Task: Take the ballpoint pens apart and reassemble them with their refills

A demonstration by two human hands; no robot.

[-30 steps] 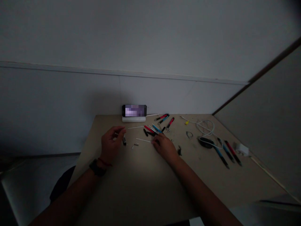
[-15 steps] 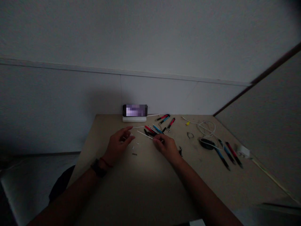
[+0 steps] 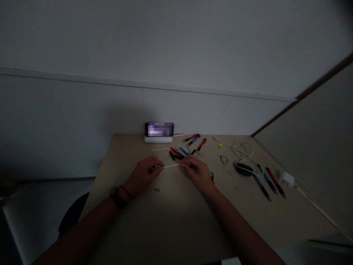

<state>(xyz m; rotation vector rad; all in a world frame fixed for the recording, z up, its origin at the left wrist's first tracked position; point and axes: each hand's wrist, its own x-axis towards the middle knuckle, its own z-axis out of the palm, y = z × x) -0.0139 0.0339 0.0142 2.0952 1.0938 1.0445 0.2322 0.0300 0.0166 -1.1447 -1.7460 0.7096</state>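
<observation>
My left hand point(image 3: 145, 172) and my right hand point(image 3: 197, 170) are close together over the middle of the beige table point(image 3: 176, 217). A thin white pen refill point(image 3: 171, 166) spans between them. My right hand pinches its right end. My left hand's fingers are closed around a small dark part at the refill's left end. A tiny dark piece point(image 3: 156, 190) lies on the table below my left hand. A watch and a red band are on my left wrist.
Red, blue and black pen parts point(image 3: 180, 151) lie just beyond my hands, with more pens point(image 3: 197, 141) behind. A phone point(image 3: 159, 130) stands on a white stand at the wall. To the right are a white cable point(image 3: 242, 150), a black disc point(image 3: 241, 168), further pens point(image 3: 268, 180) and a white charger point(image 3: 286, 179).
My left hand came down and right from a raised pinch to meet the refill. My right hand lifted the refill from the table and turned it level between both hands.
</observation>
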